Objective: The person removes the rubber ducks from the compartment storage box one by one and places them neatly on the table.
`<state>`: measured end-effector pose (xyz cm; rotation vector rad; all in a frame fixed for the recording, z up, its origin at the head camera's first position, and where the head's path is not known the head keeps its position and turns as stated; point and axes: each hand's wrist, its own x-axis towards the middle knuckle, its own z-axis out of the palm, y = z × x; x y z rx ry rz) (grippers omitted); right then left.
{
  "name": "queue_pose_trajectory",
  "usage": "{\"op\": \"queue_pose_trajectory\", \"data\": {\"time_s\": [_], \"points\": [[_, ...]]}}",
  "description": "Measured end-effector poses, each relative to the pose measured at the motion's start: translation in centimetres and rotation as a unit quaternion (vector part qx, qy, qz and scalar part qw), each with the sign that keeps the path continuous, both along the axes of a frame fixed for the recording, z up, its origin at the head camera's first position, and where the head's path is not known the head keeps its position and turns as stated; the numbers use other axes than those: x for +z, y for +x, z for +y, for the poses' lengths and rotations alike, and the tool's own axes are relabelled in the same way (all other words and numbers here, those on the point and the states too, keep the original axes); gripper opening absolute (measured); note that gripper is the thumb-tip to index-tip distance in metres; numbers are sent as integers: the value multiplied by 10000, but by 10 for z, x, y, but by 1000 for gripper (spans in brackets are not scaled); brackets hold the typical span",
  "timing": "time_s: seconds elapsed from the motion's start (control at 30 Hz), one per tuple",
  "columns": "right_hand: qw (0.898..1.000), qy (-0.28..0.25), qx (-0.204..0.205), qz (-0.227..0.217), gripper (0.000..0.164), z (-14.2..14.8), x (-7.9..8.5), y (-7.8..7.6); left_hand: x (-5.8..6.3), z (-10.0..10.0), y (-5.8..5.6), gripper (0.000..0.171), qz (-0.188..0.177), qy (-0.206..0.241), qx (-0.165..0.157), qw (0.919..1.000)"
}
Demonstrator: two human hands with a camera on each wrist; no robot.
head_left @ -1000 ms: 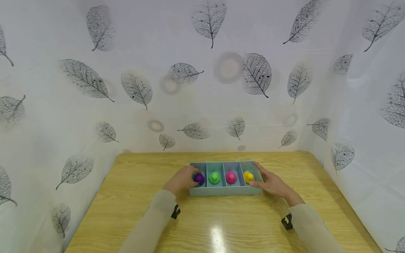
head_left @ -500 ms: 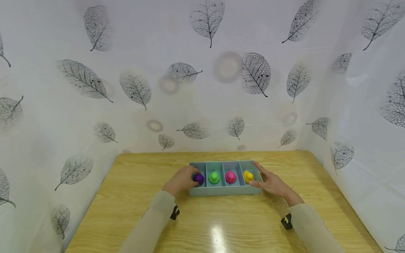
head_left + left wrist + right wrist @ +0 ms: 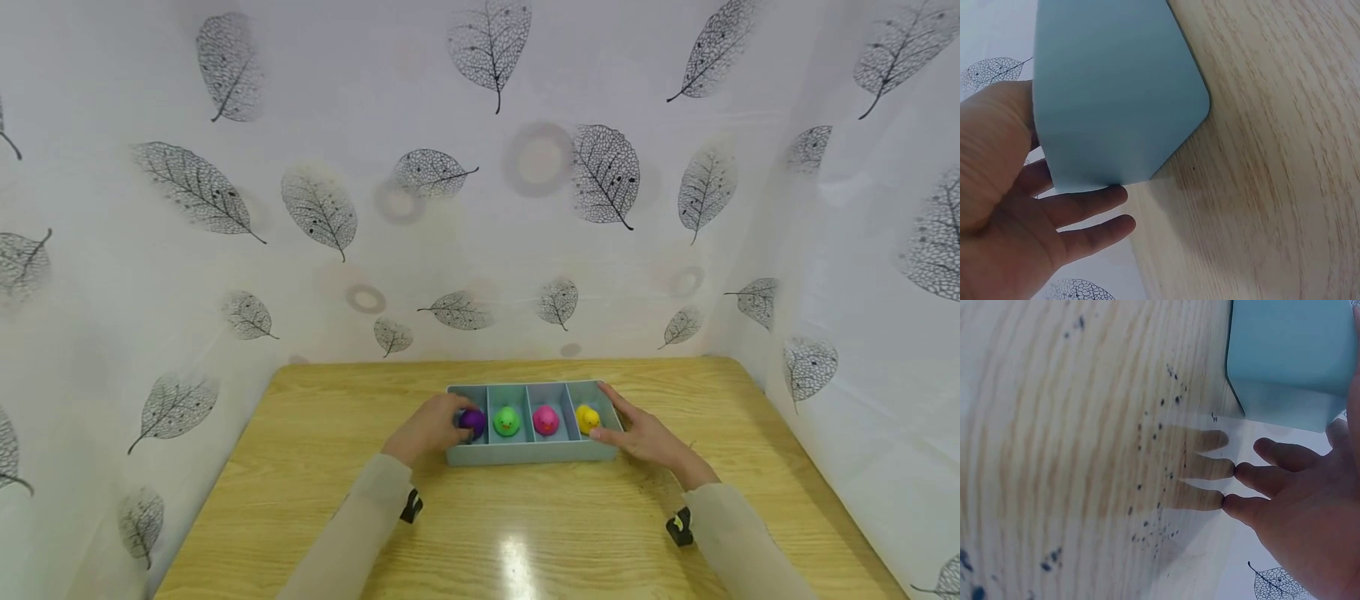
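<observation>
A pale blue-green divided box (image 3: 532, 453) stands on the table with four compartments in a row. My left hand (image 3: 427, 429) reaches into its left compartment and holds a purple toy duck (image 3: 472, 423), whose front is partly hidden by the fingers. In the left wrist view, two fingers (image 3: 1100, 240) of that hand lie outside the box's end wall. Green (image 3: 507, 422), pink (image 3: 546, 421) and yellow (image 3: 588, 419) toy ducks sit one to a compartment. My right hand (image 3: 648, 437) rests at the box's right end, index finger at the back corner, thumb by the yellow duck.
The wooden table (image 3: 517, 517) extends around the box. A white leaf-print cloth (image 3: 480, 250) hangs behind and at both sides. Small dark specks (image 3: 1172, 378) mark the tabletop beside the right hand. Each wrist wears a black device (image 3: 680, 527).
The purple duck has shifted very slightly within the left hand's fingers. The right hand and the box look still; the whole head view has drifted slightly.
</observation>
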<state>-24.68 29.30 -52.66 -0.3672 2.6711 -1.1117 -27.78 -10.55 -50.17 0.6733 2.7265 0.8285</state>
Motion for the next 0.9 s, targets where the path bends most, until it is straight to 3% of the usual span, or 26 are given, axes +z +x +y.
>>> {"op": "queue_pose_trajectory", "data": {"time_s": [0.3,0.63,0.9], "points": [[10000,-3,5,-41,93,0,0,0,11,-7,5,37,249,134,122,9995],[10000,-11,0,-69,93,0,0,-1,28,-20,7,39,260,679,501,9961],[10000,-73,53,-11,93,0,-1,-2,30,-39,7,41,620,1086,515,9908]]}}
